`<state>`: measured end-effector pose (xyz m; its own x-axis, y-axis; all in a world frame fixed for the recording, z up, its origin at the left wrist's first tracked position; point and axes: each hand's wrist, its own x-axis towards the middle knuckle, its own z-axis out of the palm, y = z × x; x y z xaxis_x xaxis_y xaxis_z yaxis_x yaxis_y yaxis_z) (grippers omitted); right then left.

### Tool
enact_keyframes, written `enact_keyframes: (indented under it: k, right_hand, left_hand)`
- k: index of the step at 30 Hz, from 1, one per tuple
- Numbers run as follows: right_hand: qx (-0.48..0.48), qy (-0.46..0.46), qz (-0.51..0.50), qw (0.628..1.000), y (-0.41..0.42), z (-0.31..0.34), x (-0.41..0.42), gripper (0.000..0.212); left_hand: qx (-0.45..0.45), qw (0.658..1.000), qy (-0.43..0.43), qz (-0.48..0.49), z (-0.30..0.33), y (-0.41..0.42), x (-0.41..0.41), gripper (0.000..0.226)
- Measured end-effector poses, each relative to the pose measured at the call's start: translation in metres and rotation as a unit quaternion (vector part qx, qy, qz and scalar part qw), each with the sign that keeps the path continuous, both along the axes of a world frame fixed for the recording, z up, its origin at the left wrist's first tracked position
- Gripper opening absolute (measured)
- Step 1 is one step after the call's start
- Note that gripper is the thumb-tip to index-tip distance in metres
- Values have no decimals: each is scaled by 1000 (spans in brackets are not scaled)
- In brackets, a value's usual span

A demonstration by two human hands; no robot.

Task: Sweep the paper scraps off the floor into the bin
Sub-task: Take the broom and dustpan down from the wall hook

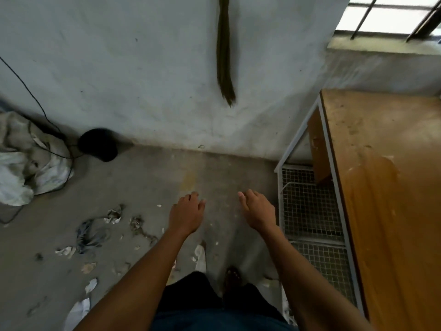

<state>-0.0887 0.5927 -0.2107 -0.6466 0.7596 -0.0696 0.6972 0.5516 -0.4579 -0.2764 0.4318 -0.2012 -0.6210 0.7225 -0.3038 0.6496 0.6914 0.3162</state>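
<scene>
Paper scraps [113, 215] lie scattered over the grey concrete floor at lower left, with more pieces [200, 254] between my arms. A dark brown broom [224, 56] hangs against the wall ahead, bristle tip down, well above the floor. A black round bin [98, 144] sits at the foot of the wall on the left. My left hand [187, 215] and my right hand [259, 209] reach forward over the floor, palms down, fingers loosely apart, holding nothing. Both are far below the broom.
A crumpled grey sack [26, 161] with a black cable [28, 91] running over it lies at far left. A wooden desk [381, 187] on a white wire-mesh frame [310, 206] stands along the right. A barred window [391, 15] is at top right.
</scene>
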Motion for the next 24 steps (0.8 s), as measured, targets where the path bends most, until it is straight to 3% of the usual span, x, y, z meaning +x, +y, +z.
enact_keyframes:
  k: [9,16,24]
  right_hand:
    - [8,-5,-2,1000,93,5,-81,49]
    - [44,30,-39,998,168,40,-165,44]
    - [117,202,-63,970,267,157,-269,40]
  left_hand:
    - [12,1000,5,-14,2,99,-81,52]
    - [72,997,-14,-15,20,192,-162,51]
    - [236,971,29,-30,133,316,-247,52]
